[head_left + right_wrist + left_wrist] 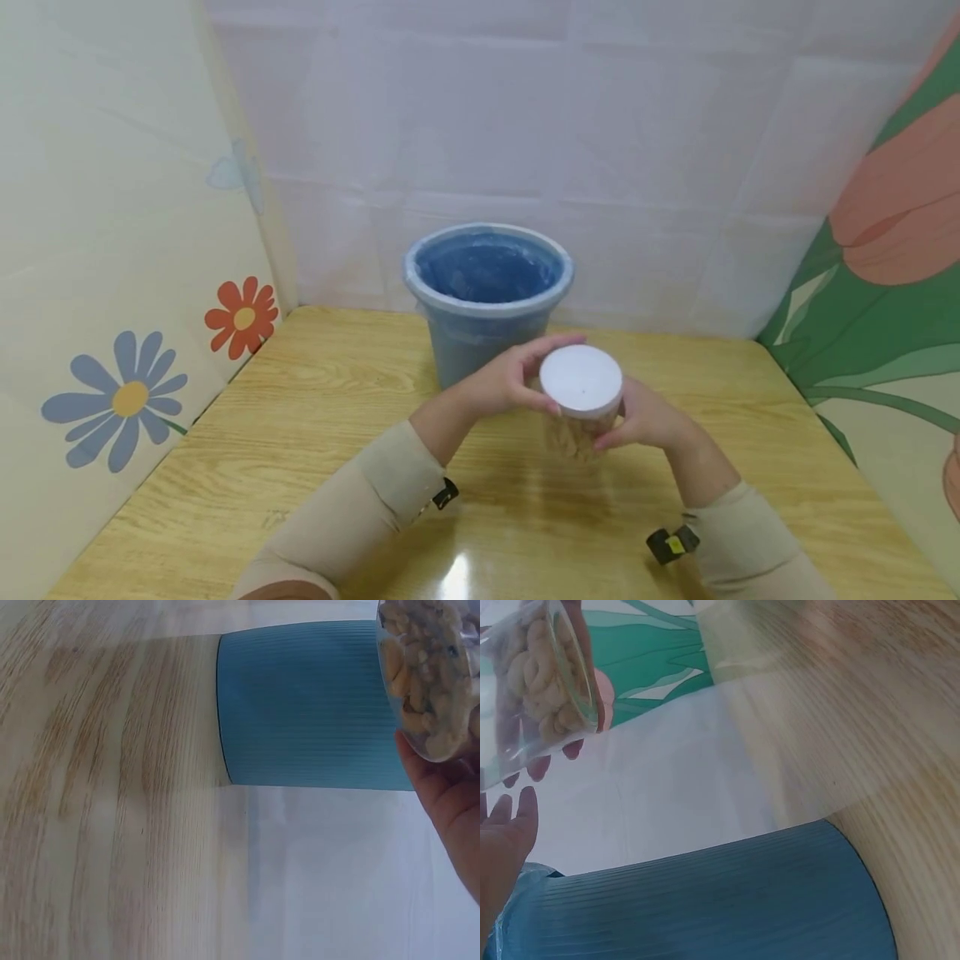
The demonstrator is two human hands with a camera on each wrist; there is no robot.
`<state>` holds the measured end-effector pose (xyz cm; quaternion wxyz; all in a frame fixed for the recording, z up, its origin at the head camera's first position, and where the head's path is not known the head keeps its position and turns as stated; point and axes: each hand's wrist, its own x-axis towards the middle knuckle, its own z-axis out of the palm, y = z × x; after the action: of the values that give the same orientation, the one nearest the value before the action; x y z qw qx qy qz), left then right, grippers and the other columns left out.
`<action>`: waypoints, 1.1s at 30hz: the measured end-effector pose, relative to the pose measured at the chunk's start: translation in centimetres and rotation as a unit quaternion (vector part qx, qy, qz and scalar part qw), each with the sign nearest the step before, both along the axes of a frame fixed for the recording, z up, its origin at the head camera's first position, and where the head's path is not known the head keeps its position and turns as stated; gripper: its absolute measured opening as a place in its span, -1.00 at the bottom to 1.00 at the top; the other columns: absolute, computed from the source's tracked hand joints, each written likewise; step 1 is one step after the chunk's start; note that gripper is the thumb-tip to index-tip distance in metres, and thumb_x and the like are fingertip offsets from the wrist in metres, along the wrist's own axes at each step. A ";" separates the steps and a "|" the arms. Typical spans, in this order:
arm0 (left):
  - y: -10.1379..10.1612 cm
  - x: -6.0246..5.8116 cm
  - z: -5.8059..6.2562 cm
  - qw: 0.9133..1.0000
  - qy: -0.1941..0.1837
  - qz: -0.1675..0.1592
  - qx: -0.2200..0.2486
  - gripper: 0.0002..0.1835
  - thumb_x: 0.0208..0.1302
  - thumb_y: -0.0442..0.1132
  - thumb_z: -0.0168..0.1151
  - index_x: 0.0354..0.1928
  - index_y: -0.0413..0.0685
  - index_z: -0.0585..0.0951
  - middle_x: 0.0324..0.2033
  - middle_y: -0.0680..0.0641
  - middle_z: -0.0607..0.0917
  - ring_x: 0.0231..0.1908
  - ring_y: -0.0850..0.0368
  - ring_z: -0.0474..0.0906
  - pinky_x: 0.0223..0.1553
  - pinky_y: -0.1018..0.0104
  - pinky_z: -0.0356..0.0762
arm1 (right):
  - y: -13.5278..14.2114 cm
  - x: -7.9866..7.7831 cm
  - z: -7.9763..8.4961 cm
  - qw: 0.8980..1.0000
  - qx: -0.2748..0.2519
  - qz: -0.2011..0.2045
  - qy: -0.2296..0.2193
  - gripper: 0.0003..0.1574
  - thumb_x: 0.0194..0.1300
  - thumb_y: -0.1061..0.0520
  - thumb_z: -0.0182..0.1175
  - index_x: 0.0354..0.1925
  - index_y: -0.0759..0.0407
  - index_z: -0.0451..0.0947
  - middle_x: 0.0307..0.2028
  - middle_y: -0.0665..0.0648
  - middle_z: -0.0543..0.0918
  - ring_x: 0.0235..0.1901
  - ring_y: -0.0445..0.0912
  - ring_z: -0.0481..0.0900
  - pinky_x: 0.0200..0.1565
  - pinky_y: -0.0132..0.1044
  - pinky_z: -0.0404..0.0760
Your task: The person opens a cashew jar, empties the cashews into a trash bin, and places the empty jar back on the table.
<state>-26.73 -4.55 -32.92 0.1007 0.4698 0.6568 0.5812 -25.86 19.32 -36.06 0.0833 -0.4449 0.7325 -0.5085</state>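
Observation:
A clear plastic jar point(573, 437) with a white lid point(581, 379) is held up over the wooden table. Pale curved nuts that look like cashews point(544, 679) fill its lower part. My right hand point(648, 417) grips the jar's side, thumb in front; in the right wrist view its fingers point(442, 795) lie against the wall near the base. From the left, my left hand point(513, 379) curves its thumb and fingers around the lid's edge. The lid is on the jar. In both wrist views the lid falls outside the frame.
Just behind my left hand a blue ribbed bin point(487, 333) stands upright on the wooden table point(337, 383), its rim covered by a plastic liner. A white sheet point(465, 108) hangs behind the table, with flower-patterned cloths point(105, 250) along both sides.

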 end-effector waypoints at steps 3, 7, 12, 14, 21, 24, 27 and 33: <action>0.2 0.0 -0.1 1.000 0.000 -0.017 0.003 0.04 -0.16 -0.03 0.46 0.35 -0.20 0.13 0.22 -0.20 0.34 0.20 0.11 0.29 0.24 0.21 0.19 | 0.0 0.1 0.1 1.000 0.000 0.011 -0.002 0.15 -0.26 0.36 0.43 0.26 0.39 0.03 0.15 0.22 0.31 0.13 -0.15 0.31 0.16 -0.32 0.32; 0.5 0.1 0.0 1.000 -0.008 -0.007 -0.010 -0.02 -0.19 -0.28 0.46 0.34 -0.14 0.15 0.19 -0.18 0.37 0.17 0.13 0.31 0.23 0.23 0.22 | -0.2 0.1 0.1 1.000 -0.001 0.012 -0.007 0.13 -0.25 0.35 0.43 0.26 0.36 0.04 0.16 0.17 0.31 0.14 -0.13 0.30 0.17 -0.31 0.29; 0.8 0.1 -0.1 0.999 -0.007 0.028 -0.033 -0.03 -0.23 -0.45 0.44 0.31 -0.06 0.19 0.16 -0.11 0.41 0.14 0.15 0.34 0.21 0.26 0.23 | -0.3 0.1 -0.1 1.000 -0.011 0.001 -0.002 0.13 -0.26 0.34 0.43 0.25 0.38 0.04 0.14 0.18 0.32 0.13 -0.13 0.30 0.19 -0.34 0.26; 0.9 0.1 -0.1 0.998 -0.003 0.045 -0.040 -0.04 -0.23 -0.41 0.47 0.30 -0.02 0.20 0.14 -0.07 0.43 0.13 0.17 0.35 0.20 0.26 0.24 | -0.3 -0.1 -0.2 1.000 -0.017 0.007 -0.001 0.15 -0.25 0.33 0.42 0.26 0.35 0.02 0.16 0.19 0.30 0.15 -0.10 0.28 0.20 -0.32 0.24; 1.2 1.2 1.1 0.996 -0.011 0.082 -0.043 -0.07 -0.24 -0.43 0.46 0.27 -0.17 0.21 0.12 -0.16 0.45 0.10 0.13 0.39 0.17 0.27 0.28 | -0.3 -0.6 -0.3 0.999 -0.033 0.019 0.032 0.19 -0.28 0.33 0.42 0.29 0.29 0.01 0.17 0.18 0.29 0.15 -0.05 0.28 0.22 -0.27 0.25; 1.4 1.2 0.9 0.994 -0.015 0.095 -0.045 -0.06 -0.26 -0.42 0.47 0.28 -0.16 0.22 0.13 -0.16 0.44 0.10 0.11 0.39 0.16 0.27 0.28 | -0.3 -0.7 -0.4 0.999 -0.035 0.017 0.035 0.18 -0.28 0.35 0.42 0.28 0.31 0.02 0.16 0.16 0.30 0.14 -0.05 0.29 0.21 -0.28 0.25; 1.6 0.8 0.2 0.992 -0.011 0.112 -0.048 -0.04 -0.27 -0.39 0.49 0.28 -0.06 0.24 0.12 -0.09 0.46 0.09 0.15 0.39 0.15 0.29 0.30 | -0.2 -0.7 -0.3 0.999 -0.032 0.008 0.034 0.17 -0.28 0.35 0.42 0.28 0.31 0.03 0.15 0.14 0.31 0.14 -0.08 0.30 0.21 -0.30 0.25; 2.0 0.6 -0.1 0.990 0.005 0.136 -0.045 -0.06 -0.28 -0.33 0.51 0.26 0.00 0.26 0.09 -0.05 0.48 0.05 0.18 0.42 0.12 0.30 0.33 | 0.0 -0.6 -0.1 0.999 -0.020 -0.011 0.047 0.12 -0.25 0.35 0.41 0.26 0.31 0.07 0.15 0.13 0.33 0.14 -0.10 0.31 0.19 -0.31 0.28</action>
<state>-26.16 -2.60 -33.05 0.0383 0.3742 0.7405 0.5569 -26.44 19.36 -36.20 0.0341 -0.4617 0.7305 -0.5021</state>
